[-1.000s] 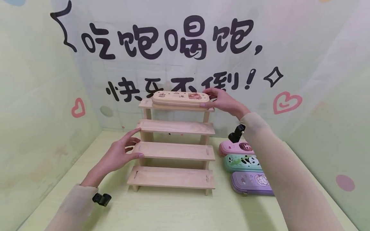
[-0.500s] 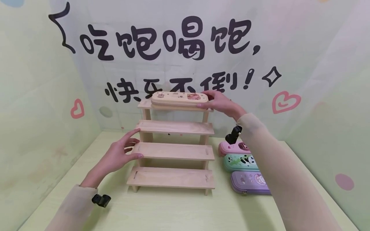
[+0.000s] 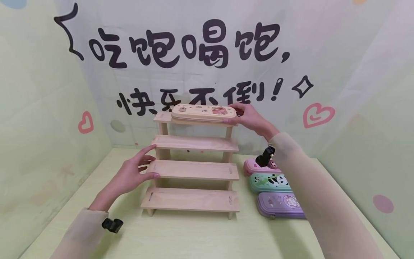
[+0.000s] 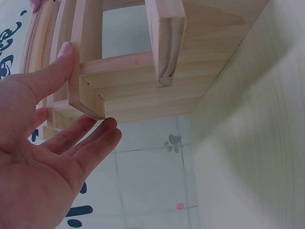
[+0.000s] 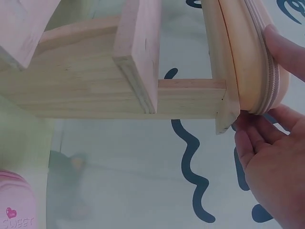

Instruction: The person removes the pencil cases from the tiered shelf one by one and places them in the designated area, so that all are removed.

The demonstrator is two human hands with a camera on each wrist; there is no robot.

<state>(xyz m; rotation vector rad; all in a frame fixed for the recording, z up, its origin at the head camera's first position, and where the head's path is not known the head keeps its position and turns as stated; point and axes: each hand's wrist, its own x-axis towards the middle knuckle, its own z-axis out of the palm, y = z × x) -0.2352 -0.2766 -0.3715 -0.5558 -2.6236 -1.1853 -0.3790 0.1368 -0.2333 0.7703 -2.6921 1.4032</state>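
Note:
A cream pencil case with cartoon prints and a zipper lies lengthwise on the top tier of a four-tier wooden rack. My right hand grips the case's right end, thumb on the front side and fingers behind; the right wrist view shows the thumb by the zipper. At the rack's left side, my left hand holds the end of a middle shelf. Its thumb presses the shelf, while the other fingers reach around the end. The lower three tiers carry nothing.
To the right of the rack lie a pink pencil case, a green panda one and a purple one, partly behind my right sleeve. A printed cloth wall stands close behind the rack on the pale tabletop.
Over the last half second the cream case has slid slightly to the right along the top tier, with my right hand on it. My left hand stays in place on the rack.

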